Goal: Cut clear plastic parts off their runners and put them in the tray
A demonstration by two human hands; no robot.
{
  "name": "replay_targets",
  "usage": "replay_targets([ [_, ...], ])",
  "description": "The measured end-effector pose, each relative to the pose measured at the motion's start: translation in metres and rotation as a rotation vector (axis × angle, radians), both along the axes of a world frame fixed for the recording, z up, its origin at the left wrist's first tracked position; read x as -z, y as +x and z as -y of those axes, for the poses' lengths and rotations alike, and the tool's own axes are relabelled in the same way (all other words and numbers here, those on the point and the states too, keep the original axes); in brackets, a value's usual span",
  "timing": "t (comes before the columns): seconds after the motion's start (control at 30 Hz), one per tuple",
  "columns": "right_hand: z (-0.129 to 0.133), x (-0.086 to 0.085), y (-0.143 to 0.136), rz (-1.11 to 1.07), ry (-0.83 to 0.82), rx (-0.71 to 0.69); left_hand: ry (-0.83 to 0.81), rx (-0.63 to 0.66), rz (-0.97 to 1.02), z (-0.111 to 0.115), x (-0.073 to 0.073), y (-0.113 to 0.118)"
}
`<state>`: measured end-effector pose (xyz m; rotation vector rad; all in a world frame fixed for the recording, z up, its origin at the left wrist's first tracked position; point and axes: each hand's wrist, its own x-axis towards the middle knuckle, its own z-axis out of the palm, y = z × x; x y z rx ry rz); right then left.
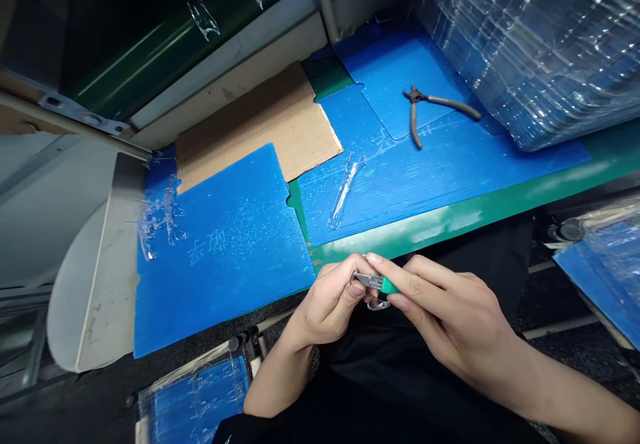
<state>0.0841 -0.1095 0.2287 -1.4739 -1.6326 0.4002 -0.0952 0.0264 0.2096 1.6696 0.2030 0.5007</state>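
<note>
My left hand (pixel 330 303) is closed in a pinch around a small clear plastic piece (pixel 379 305), mostly hidden by the fingers; its curved edge shows below them. Closed on a green-handled utility knife (pixel 389 286), my right hand (pixel 450 307) meets the left one in front of my body. The knife's grey blade points left, against or very near the left thumb and the piece. Beyond the hands, a long clear plastic part (pixel 345 191) lies on the blue sheet (pixel 415 177). Side cutters (pixel 415 97) rest farther back with their handles spread.
Clear plastic scraps (pixel 163 217) lie at the left end of another blue sheet (pixel 240 231), beside cardboard (pixel 260 124). A tall stack of clear trays (pixel 545 51) stands at right. Clear parts sit on a green conveyor belt (pixel 145 37). Blue-lined racks (pixel 200 397) stand low on both sides.
</note>
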Motion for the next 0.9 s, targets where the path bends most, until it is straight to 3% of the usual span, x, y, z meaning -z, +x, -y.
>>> replay_targets([
  [0.63, 0.001, 0.006, -0.028, -0.165, -0.015, 0.154, 0.045, -0.054, -0.039, -0.002, 0.001, -0.003],
  [0.9, -0.004, -0.001, -0.036, -0.275, -0.026, 0.165, 0.068, -0.106, -0.09, -0.004, 0.001, -0.002],
])
